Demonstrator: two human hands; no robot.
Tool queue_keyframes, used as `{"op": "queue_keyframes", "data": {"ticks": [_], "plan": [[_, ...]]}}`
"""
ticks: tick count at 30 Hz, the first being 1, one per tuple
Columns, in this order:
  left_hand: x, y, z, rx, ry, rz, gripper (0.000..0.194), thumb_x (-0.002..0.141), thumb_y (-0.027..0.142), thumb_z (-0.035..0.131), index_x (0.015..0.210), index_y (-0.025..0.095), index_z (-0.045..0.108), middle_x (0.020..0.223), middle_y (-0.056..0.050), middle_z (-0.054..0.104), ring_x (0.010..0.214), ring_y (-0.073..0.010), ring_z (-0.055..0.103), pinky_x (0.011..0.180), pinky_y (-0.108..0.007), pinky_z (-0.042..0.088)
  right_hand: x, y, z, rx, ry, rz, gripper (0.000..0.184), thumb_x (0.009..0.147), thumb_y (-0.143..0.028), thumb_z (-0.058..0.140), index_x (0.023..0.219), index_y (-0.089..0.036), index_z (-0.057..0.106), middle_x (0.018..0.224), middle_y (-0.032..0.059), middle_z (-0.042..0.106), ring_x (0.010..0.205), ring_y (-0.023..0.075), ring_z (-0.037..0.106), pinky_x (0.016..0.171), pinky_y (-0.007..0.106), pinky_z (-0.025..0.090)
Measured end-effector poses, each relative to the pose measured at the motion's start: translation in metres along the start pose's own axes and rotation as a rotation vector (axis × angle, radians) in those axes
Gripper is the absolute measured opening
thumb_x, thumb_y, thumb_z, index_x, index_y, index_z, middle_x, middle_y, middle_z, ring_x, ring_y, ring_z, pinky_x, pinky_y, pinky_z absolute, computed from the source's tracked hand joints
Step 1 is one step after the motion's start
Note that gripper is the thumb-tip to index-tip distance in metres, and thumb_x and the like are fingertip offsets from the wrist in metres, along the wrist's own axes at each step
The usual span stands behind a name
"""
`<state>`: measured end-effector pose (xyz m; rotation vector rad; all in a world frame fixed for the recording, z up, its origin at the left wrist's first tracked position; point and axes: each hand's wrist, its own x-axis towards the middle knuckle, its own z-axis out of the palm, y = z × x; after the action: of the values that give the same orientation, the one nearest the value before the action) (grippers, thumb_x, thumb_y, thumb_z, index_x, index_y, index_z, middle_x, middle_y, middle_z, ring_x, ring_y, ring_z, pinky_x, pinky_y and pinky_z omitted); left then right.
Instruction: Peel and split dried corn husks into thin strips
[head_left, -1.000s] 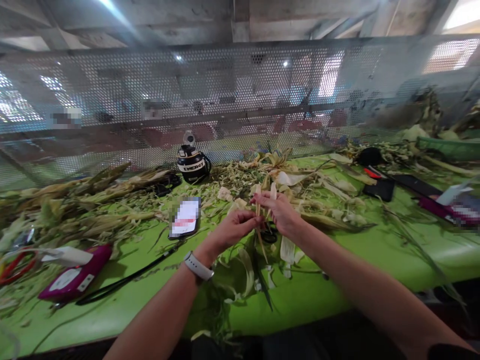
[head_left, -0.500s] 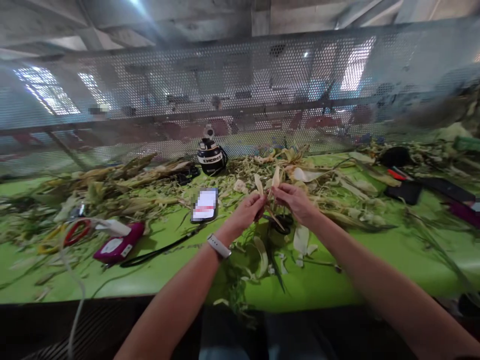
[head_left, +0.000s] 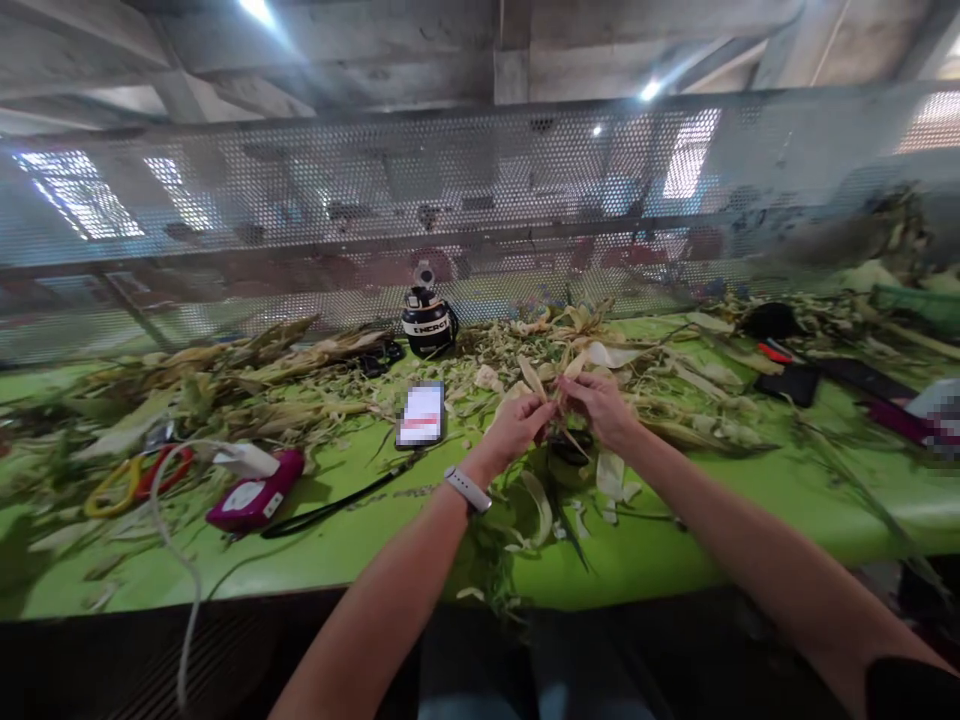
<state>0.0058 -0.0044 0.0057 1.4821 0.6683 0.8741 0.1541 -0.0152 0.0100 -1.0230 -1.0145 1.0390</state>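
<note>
Pale corn husk strips (head_left: 532,375) rise from between my two hands, which work close together above the green table. The fingers of my left hand (head_left: 514,430) are pinched on the husk, and a white watch band circles that wrist. On the other side my right hand (head_left: 602,408) also pinches husk, thumb and index finger almost touching the left fingertips. The strips' lower ends hang beneath the fingers. A black-handled item (head_left: 571,448), partly hidden, lies under the hands. Husk scraps (head_left: 537,508) are scattered on the table just in front.
Behind the hands spreads a heap of husk shreds (head_left: 502,350). A black bottle (head_left: 429,325), a phone (head_left: 421,414), a purple power bank (head_left: 255,497) with cable, and red and yellow scissor handles (head_left: 139,482) stand or lie leftward. Perforated metal sheeting (head_left: 465,200) closes the back.
The camera view has shifted, so the table things sit differently in the picture. Both hands have stayed on the husk; the left drew slightly away and has come back near the right.
</note>
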Motion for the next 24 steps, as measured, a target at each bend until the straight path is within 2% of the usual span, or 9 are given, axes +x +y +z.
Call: {"op": "queue_keyframes", "data": {"ticks": [3, 5, 7, 8, 10, 12, 14, 18, 24], "plan": [[0.000, 0.002, -0.004, -0.186, 0.115, 0.006, 0.028, 0.073, 0.043, 0.063, 0.070, 0.016, 0.059, 0.052, 0.002, 0.058, 0.048, -0.0092, 0.050, 0.051, -0.022, 0.036, 0.001, -0.003, -0.004, -0.012, 0.070, 0.000, 0.039, 0.055, -0.053, 0.074, 0.065, -0.018, 0.060, 0.055, -0.0030, 0.054, 0.048, 0.0100, 0.045, 0.049, 0.025, 0.037], [0.000, 0.006, -0.006, -0.362, 0.199, 0.019, 0.025, 0.076, 0.040, 0.060, 0.083, 0.016, 0.063, 0.064, -0.001, 0.066, 0.065, -0.0135, 0.061, 0.065, -0.024, 0.043, 0.000, -0.007, -0.005, -0.072, 0.190, -0.141, 0.037, 0.059, -0.053, 0.072, 0.065, -0.020, 0.058, 0.055, -0.0041, 0.051, 0.050, 0.0104, 0.044, 0.050, 0.025, 0.038], [0.001, 0.009, -0.007, -0.499, 0.213, 0.017, 0.024, 0.078, 0.037, 0.058, 0.089, 0.016, 0.064, 0.075, -0.004, 0.071, 0.082, -0.0164, 0.065, 0.079, -0.027, 0.044, -0.005, -0.011, -0.005, -0.168, 0.237, -0.289, 0.034, 0.067, -0.052, 0.067, 0.062, -0.021, 0.056, 0.053, -0.0043, 0.047, 0.050, 0.0107, 0.042, 0.052, 0.025, 0.036], [0.001, 0.010, -0.007, -0.547, 0.211, 0.018, 0.023, 0.079, 0.036, 0.058, 0.090, 0.016, 0.064, 0.080, -0.005, 0.072, 0.088, -0.0173, 0.065, 0.083, -0.028, 0.044, -0.008, -0.013, -0.003, -0.225, 0.204, -0.323, 0.034, 0.071, -0.052, 0.063, 0.061, -0.021, 0.056, 0.052, -0.0038, 0.047, 0.050, 0.0110, 0.042, 0.052, 0.026, 0.035], [0.002, 0.010, -0.005, -0.605, 0.204, 0.027, 0.023, 0.078, 0.034, 0.059, 0.091, 0.016, 0.064, 0.086, -0.006, 0.073, 0.095, -0.0185, 0.064, 0.087, -0.030, 0.043, -0.014, -0.013, 0.002, -0.339, 0.060, -0.316, 0.037, 0.075, -0.053, 0.059, 0.060, -0.020, 0.058, 0.052, -0.0025, 0.048, 0.050, 0.0115, 0.042, 0.053, 0.027, 0.034], [0.002, 0.007, -0.002, -0.623, 0.189, 0.057, 0.024, 0.076, 0.033, 0.062, 0.092, 0.015, 0.065, 0.089, -0.007, 0.073, 0.097, -0.0192, 0.064, 0.088, -0.031, 0.044, -0.019, -0.012, 0.009, -0.418, -0.105, -0.276, 0.039, 0.075, -0.054, 0.059, 0.060, -0.018, 0.059, 0.054, -0.0019, 0.049, 0.052, 0.0118, 0.044, 0.054, 0.027, 0.034], [0.002, 0.004, 0.001, -0.620, 0.170, 0.097, 0.027, 0.074, 0.034, 0.065, 0.093, 0.014, 0.065, 0.089, -0.008, 0.073, 0.095, -0.0190, 0.064, 0.088, -0.031, 0.045, -0.022, -0.009, 0.015, -0.436, -0.217, -0.229, 0.040, 0.073, -0.055, 0.061, 0.060, -0.018, 0.057, 0.056, -0.0024, 0.050, 0.055, 0.0115, 0.044, 0.054, 0.025, 0.034], [0.001, 0.002, 0.003, -0.571, 0.166, 0.110, 0.031, 0.070, 0.036, 0.070, 0.091, 0.014, 0.067, 0.084, -0.007, 0.073, 0.092, -0.0185, 0.065, 0.084, -0.030, 0.047, -0.024, -0.006, 0.022, -0.365, -0.333, -0.137, 0.040, 0.068, -0.055, 0.065, 0.060, -0.018, 0.053, 0.054, -0.0040, 0.050, 0.051, 0.0097, 0.044, 0.050, 0.023, 0.034], [0.002, 0.007, -0.002, -0.562, 0.281, 0.020, 0.029, 0.060, 0.033, 0.077, 0.079, 0.014, 0.067, 0.070, -0.003, 0.070, 0.075, -0.0167, 0.065, 0.065, -0.026, 0.049, -0.024, -0.004, 0.023, -0.326, -0.458, -0.112, 0.040, 0.074, -0.056, 0.059, 0.063, -0.019, 0.049, 0.049, -0.0065, 0.044, 0.043, 0.0075, 0.038, 0.043, 0.022, 0.030]]}}
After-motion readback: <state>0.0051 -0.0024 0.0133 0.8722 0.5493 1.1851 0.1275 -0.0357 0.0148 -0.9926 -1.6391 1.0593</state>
